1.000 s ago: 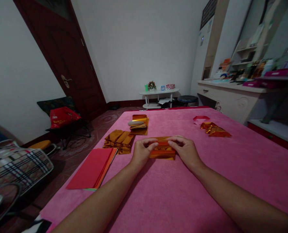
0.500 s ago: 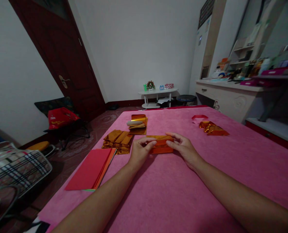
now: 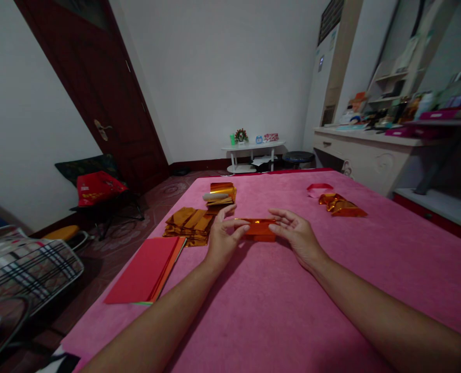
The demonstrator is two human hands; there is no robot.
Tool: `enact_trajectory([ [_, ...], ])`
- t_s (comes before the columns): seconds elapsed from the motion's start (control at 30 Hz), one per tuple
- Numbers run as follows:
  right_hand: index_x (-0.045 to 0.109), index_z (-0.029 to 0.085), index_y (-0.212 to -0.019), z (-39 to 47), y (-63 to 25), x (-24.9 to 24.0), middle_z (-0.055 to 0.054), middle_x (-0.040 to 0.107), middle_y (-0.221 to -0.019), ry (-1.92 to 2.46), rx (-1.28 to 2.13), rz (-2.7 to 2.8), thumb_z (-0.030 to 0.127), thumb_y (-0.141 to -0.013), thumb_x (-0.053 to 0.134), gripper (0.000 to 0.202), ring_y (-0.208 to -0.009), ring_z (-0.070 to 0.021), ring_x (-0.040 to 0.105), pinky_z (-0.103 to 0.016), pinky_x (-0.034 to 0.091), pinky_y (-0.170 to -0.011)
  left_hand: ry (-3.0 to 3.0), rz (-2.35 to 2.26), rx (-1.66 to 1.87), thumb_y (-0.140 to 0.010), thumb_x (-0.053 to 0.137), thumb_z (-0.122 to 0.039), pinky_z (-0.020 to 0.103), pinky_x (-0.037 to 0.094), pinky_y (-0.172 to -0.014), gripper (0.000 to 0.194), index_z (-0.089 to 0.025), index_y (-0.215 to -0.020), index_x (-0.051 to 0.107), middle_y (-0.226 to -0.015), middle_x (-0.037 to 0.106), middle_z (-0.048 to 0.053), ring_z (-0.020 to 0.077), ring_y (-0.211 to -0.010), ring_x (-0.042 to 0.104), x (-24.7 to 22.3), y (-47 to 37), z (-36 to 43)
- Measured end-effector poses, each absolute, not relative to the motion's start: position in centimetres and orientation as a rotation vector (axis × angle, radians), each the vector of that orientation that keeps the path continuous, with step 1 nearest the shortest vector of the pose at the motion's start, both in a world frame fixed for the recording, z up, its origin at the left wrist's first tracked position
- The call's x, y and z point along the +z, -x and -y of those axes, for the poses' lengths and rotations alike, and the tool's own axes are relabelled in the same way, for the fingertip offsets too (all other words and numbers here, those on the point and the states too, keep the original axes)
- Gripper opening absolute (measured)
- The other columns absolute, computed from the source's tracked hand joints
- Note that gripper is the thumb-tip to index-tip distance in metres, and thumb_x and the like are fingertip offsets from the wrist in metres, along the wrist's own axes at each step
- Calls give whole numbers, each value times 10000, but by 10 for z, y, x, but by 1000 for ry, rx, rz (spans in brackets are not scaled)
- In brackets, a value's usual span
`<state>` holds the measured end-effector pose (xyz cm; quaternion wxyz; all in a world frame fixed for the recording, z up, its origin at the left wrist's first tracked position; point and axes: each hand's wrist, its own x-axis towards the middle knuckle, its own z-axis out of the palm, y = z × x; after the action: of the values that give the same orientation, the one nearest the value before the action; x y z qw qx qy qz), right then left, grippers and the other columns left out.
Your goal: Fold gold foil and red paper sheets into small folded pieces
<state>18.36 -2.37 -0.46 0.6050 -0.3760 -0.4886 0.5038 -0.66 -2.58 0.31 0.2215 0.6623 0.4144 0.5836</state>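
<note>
1 folded piece of orange foil (image 3: 260, 231) sits between the 2 hands, the left hand (image 3: 225, 235) pinching 1 end between thumb and fingers, the right hand (image 3: 294, 233) pinching the other. Just left of the left hand lies 1 pile of folded gold foil (image 3: 189, 224), its layers uncountable; beyond that hand, 1 gold foil stack (image 3: 222, 188). Left and nearer is 1 stack of coloured paper (image 3: 144, 269). Beyond the right hand, farther right: 1 red-pink ring (image 3: 319, 186) and shaped foil (image 3: 343, 206), 1 piece or 2, unclear.

Orange foil (image 3: 260, 231) folded into narrower strip than before.
</note>
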Motion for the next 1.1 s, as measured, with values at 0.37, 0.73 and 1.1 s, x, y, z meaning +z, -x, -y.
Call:
enact_trajectory([
  [0.37,643,172,-1009,25,-183,-4,-35,677,-849,949,1189,1140,316,-618,751,430,-713,-143,624,-251,481,-638,-1747,-1095,1587,-696,673,-195,276,469,-772,64,-195,-712,734,-752,700,45,173,-782,620,5,3,29],
  [0.73,693,161,-868,23,-183,-7,-21,652,-763,928,1081,1122,301,-563,776,346,-704,-143,598,-264,479,-654,-1657,-1179,1532,-676,684,-210,265,501,-724,263,-142,-929,703,-843,709,65,159,-774,640,3,2,30],
  [1.1,693,143,-772,21,-184,-9,-31,659,-705,1027,928,1276,333,-647,712,228,-624,-148,563,-257,426,-570,-1603,-1218,1446,-671,686,-208,270,503,-701,167,-126,-811,729,-812,721,82,183,-751,656,1,1,27],
])
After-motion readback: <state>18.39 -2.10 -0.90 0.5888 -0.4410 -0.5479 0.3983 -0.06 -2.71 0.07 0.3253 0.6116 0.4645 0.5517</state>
